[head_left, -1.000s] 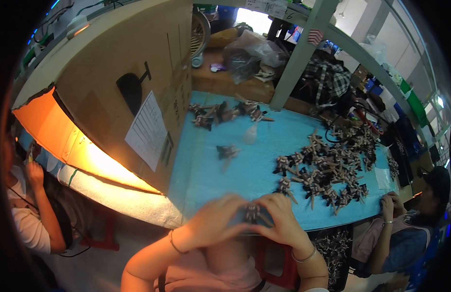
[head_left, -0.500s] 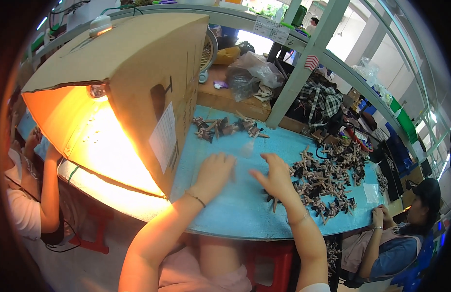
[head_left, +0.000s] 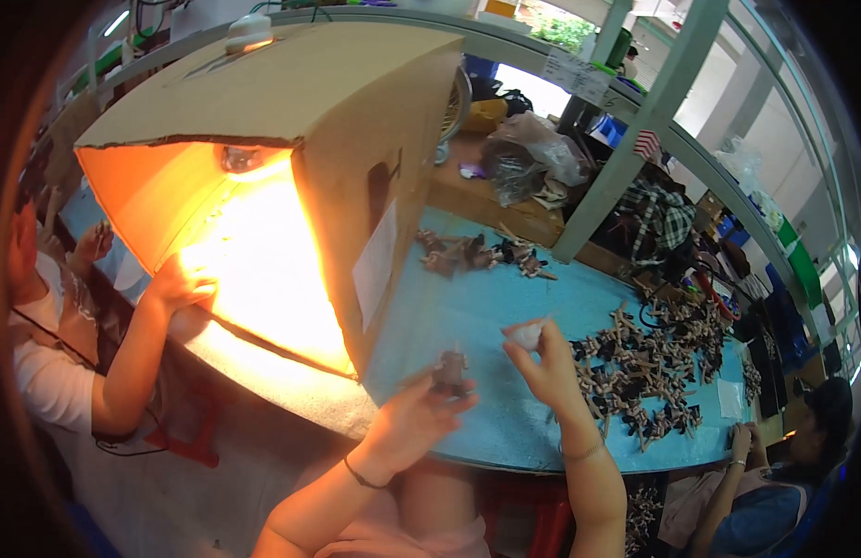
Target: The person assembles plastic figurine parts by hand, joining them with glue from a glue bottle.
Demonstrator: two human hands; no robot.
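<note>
My left hand (head_left: 414,423) is raised over the near part of the blue tabletop, closed on a small doll-like figure (head_left: 451,370) with a dark middle. Motion blurs the figure, so its details do not show. To its right, my right hand (head_left: 545,368) pinches a crumpled whitish wad (head_left: 526,334) between thumb and fingers. It could be cloth or tissue; I cannot tell which. A large pile of similar tan and dark figures (head_left: 635,372) lies right of my right hand. Further back, a small row of figures (head_left: 486,253) rests beside the cardboard box.
A big cardboard box (head_left: 384,84) stands at left, its open front lit by a glowing bulb (head_left: 242,158). A co-worker's hand (head_left: 181,282) reaches to that opening. A metal post (head_left: 635,139) rises behind the table (head_left: 486,446). Another person (head_left: 756,502) sits at right.
My left hand has lifted off the tabletop toward me with a figure. My right hand has picked up the whitish wad. The left co-worker's hand has moved to the box opening. The view has shifted.
</note>
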